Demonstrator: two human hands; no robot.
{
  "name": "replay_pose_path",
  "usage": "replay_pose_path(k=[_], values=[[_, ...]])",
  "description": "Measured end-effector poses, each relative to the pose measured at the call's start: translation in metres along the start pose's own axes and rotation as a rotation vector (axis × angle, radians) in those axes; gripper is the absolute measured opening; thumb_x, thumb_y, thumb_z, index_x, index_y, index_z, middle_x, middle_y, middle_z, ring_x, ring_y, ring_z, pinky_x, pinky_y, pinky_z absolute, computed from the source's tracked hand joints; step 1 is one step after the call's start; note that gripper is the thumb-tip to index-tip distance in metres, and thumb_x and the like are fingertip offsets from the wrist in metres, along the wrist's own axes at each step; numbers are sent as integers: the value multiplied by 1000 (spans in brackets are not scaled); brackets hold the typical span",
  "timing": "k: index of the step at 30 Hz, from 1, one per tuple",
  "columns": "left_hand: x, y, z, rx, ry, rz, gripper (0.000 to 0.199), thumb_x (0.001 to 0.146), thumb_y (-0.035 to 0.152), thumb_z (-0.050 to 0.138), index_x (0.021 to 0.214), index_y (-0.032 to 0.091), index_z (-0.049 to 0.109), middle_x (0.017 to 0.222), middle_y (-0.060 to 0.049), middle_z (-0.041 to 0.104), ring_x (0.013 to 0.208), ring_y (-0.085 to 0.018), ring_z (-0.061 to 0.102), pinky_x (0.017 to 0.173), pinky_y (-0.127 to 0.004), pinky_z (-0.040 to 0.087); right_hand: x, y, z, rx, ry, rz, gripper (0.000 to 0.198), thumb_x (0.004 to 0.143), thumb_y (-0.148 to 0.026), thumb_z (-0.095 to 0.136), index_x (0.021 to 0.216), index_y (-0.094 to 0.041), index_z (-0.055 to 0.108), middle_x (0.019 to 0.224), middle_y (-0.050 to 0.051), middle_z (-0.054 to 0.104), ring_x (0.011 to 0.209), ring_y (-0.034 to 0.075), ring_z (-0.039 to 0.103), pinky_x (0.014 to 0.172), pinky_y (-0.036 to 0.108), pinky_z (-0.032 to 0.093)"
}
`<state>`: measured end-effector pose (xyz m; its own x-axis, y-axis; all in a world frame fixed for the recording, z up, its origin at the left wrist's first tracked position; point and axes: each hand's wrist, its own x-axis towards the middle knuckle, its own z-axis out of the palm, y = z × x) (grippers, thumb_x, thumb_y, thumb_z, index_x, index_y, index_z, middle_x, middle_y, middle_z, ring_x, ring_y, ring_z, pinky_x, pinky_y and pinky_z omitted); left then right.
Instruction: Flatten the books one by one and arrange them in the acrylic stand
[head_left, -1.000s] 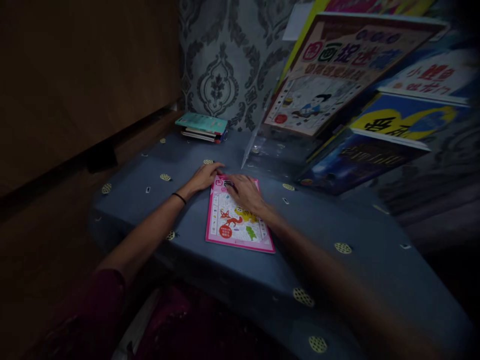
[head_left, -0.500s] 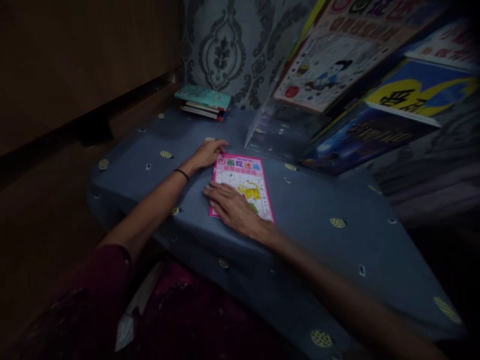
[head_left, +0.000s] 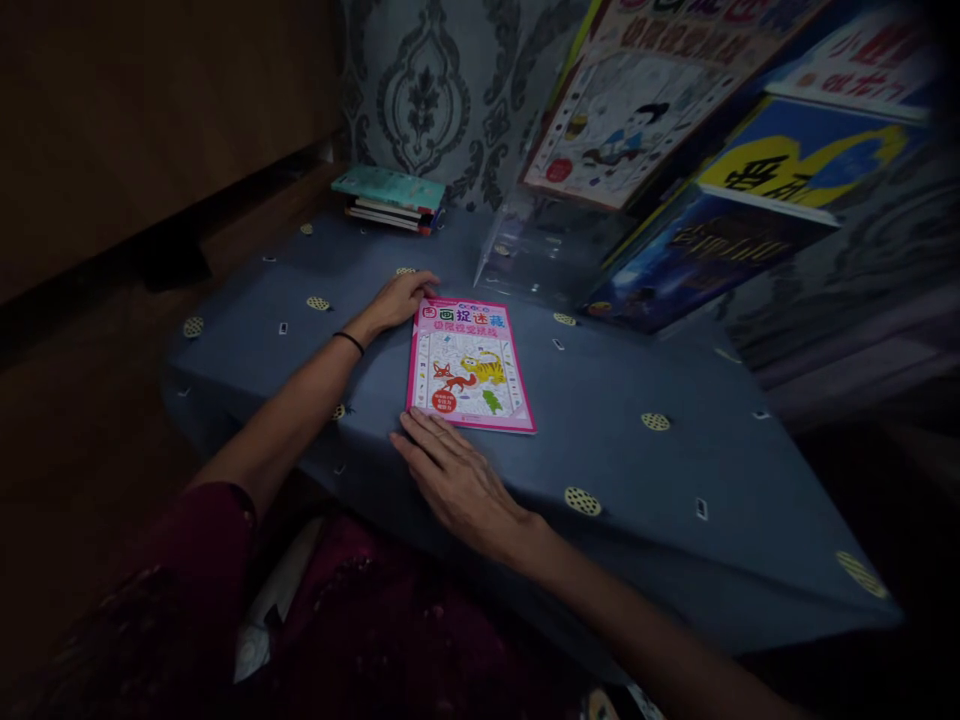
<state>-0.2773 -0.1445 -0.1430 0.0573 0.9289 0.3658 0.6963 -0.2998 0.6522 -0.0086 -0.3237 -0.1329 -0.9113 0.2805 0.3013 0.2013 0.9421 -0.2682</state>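
A pink-bordered children's book (head_left: 480, 345) lies flat and closed on the cloth-covered table, its cover showing a fox and a yellow striped cat. At its top left corner rests my left hand (head_left: 403, 298), fingers stretched out and touching the corner; a black band circles that wrist. My right hand (head_left: 457, 480) lies flat by the book's lower left edge, fingers extended, with the fingertips at or just over the bottom border. Neither hand grips anything.
A small stack of books (head_left: 394, 195) sits at the table's back left. To the back right, a clear display stand (head_left: 517, 245) holds several books upright, including a dark blue book (head_left: 694, 260). The blue tablecloth (head_left: 615, 465) has a pineapple print. Patterned wallpaper (head_left: 424, 90) is behind.
My right hand has slid down off the cover toward the book's bottom edge, uncovering the fox. My left hand stays at the top left corner. The whole view has shifted slightly.
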Motion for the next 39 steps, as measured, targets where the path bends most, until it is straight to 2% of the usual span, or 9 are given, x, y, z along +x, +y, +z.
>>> replay_pose_path(k=[10,15,23,29,36,39], values=[[4,-3,-2,-72,-17,-24,47,82,2,44,121,13,69,105,-7,79,99,-16,71,100,-31,52,-38,1,-11,-61,115,106,66,99,-8,46,161,-22,31,150,16,56,146,28,47,120,62,42],[4,2,-5,-53,-24,-13,46,83,2,44,120,11,69,105,-8,80,99,-17,71,99,-31,52,-53,10,-17,-78,146,165,71,99,-10,47,163,-28,23,151,13,56,143,27,51,116,61,45],[-2,10,-7,-26,-27,-24,42,86,7,44,120,11,68,107,-9,79,101,-18,71,98,-34,52,-82,29,-33,-121,247,293,58,99,-17,50,155,-33,42,140,8,67,129,28,64,109,61,48],[-5,17,-10,51,-44,-6,41,87,12,47,123,12,68,111,-9,78,102,-21,71,98,-36,53,-86,34,-35,-216,342,306,34,100,-16,53,132,-21,62,127,9,75,122,27,66,110,57,45],[-7,20,-13,52,-66,-9,41,88,15,48,123,15,68,112,-8,78,102,-21,71,97,-37,54,-85,35,-34,-143,412,265,32,97,-11,55,127,-20,64,125,10,75,117,28,66,98,52,57],[-8,20,-14,47,-72,-15,40,88,18,49,122,15,69,112,-8,78,100,-21,71,96,-37,54,-86,36,-34,-119,432,256,33,96,-9,56,126,-18,65,125,11,75,118,29,66,97,52,59]])
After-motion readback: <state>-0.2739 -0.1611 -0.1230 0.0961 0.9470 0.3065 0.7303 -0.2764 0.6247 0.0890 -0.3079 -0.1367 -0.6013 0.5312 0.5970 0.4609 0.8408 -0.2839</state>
